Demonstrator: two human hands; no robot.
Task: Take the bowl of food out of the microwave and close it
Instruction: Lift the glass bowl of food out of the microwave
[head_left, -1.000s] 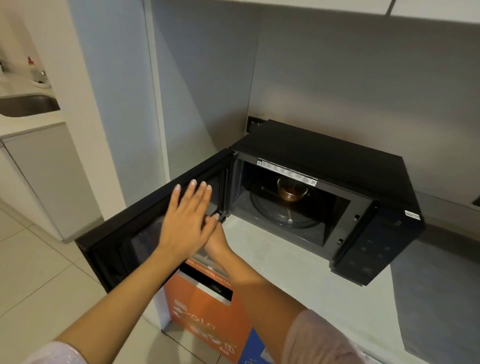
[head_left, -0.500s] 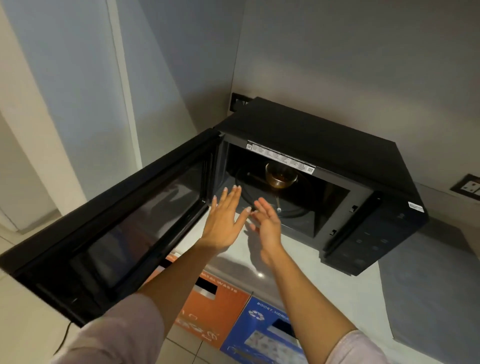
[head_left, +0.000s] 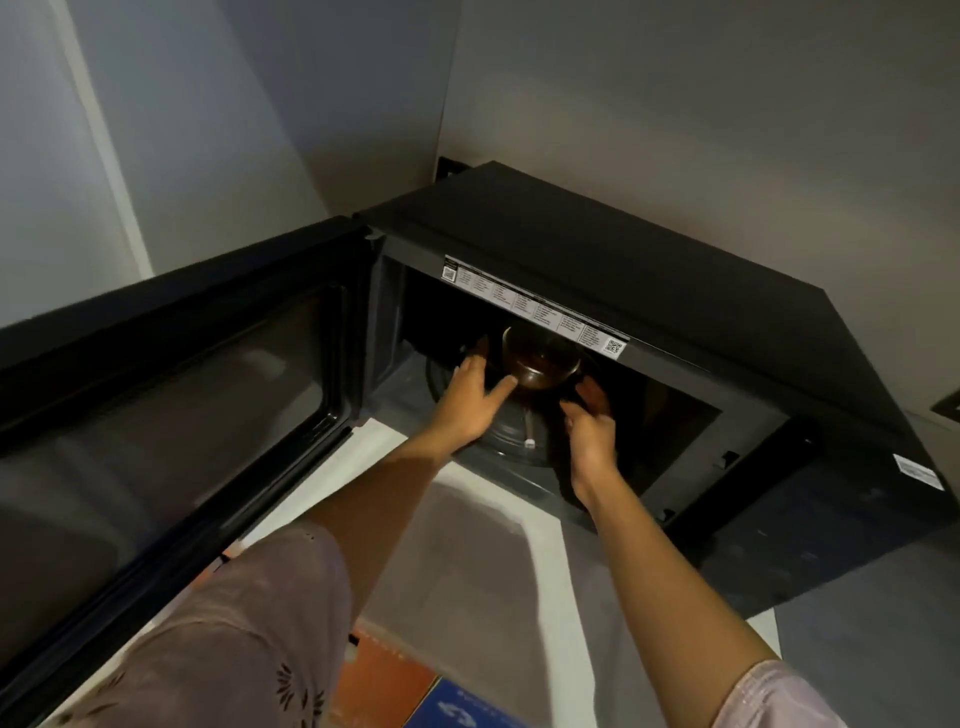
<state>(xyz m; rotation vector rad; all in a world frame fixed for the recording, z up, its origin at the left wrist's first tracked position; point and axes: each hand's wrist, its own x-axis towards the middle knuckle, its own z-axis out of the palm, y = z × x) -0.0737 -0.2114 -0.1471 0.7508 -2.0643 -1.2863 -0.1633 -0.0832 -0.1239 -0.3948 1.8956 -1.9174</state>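
Note:
A black microwave (head_left: 649, 270) stands on a pale counter with its door (head_left: 171, 395) swung wide open to the left. Inside, a clear glass bowl (head_left: 540, 364) of dark brown food sits on the glass turntable (head_left: 514, 431). Both of my hands are inside the cavity. My left hand (head_left: 470, 397) is just left of the bowl, fingers spread, thumb tip close to the bowl's lower side. My right hand (head_left: 589, 423) is just right of and below the bowl, fingers apart. Neither hand clearly grips the bowl.
The microwave's control panel (head_left: 810, 530) is at the right. A pale counter (head_left: 467, 545) lies in front of the microwave. Orange (head_left: 387, 680) and blue (head_left: 467, 709) boxes sit below the counter edge. Grey walls meet in a corner behind.
Both hands have moved forward from in front of the opening into the cavity, to either side of the bowl. The view has moved closer to the microwave.

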